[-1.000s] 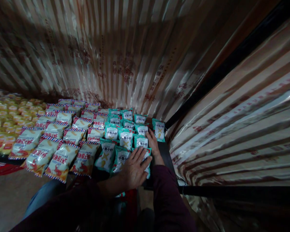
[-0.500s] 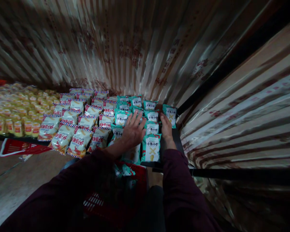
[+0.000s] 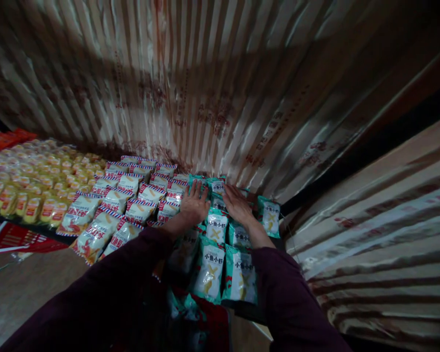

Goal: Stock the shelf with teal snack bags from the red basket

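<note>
**Left grip [image 3: 195, 201] and right grip [image 3: 238, 204] spread over pillow-shaped teal-and-white plastic snack bags [image 3: 216, 227]**

The teal-and-white bags lie in rows beneath and around both hands: some partly covered at the back, others in front, between and below the forearms. One lone teal-and-white bag [image 3: 271, 216] lies apart to the right of the right grip.

The dark, flat counter [image 3: 247, 311] also carries, to the left, rows of white bags with striped ends and red lettering [image 3: 150, 192], small yellow clear-wrapped packets [image 3: 51, 181] and, farthest left, bright orange packaging [image 3: 7, 140]. Brown-and-cream pleated sheeting [image 3: 190, 88] hangs behind, with a black bar [image 3: 370, 146] slanting at the right. A red plastic basket [image 3: 25, 238] shows below the counter's left part; a second red container [image 3: 220, 318] with teal packets sits at the front, in shadow.

Both hands are palm down, fingers extended and slightly parted, neither visibly clasping anything. The left rests over back-row bags beside the white ones; the right lies across neighbouring teal bags. Contact under the palms is hidden.
</note>
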{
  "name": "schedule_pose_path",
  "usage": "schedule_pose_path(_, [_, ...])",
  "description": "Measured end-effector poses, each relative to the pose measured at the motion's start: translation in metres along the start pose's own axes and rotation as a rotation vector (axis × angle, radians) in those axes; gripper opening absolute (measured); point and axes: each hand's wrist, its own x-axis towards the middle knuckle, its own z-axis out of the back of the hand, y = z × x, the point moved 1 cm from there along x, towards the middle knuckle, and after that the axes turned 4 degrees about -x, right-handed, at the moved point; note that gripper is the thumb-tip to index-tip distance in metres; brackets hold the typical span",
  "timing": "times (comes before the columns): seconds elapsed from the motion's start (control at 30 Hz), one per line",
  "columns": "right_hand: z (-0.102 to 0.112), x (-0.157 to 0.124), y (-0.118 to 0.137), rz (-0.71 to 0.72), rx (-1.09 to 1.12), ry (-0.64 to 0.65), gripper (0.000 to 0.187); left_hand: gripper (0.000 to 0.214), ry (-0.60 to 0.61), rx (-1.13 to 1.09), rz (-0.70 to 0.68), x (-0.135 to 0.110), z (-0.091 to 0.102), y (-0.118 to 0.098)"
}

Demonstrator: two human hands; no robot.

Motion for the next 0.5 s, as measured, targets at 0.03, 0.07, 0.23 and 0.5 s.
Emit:
schedule_pose_path(0.03, [-0.004,0.009,0.007,0.002,-0.04,0.031,0.056,0.05,0.021,0.008,0.003,0.004,-0.002,0.002])
schedule_pose_path(0.07, [-0.008,0.017,0.014,0.006,-0.072,0.059,0.056,0.049,0.043,0.015,0.004,0.009,-0.004,0.003])
schedule_pose_path(0.23, [-0.03,0.04,0.033,-0.069,-0.182,0.145,0.053,0.049,0.162,0.036,-0.027,0.024,-0.01,0.01])
schedule_pose_path(0.5, [-0.042,0.038,0.034,-0.063,-0.196,0.123,0.052,0.048,0.261,0.007,-0.095,0.023,-0.015,0.014])
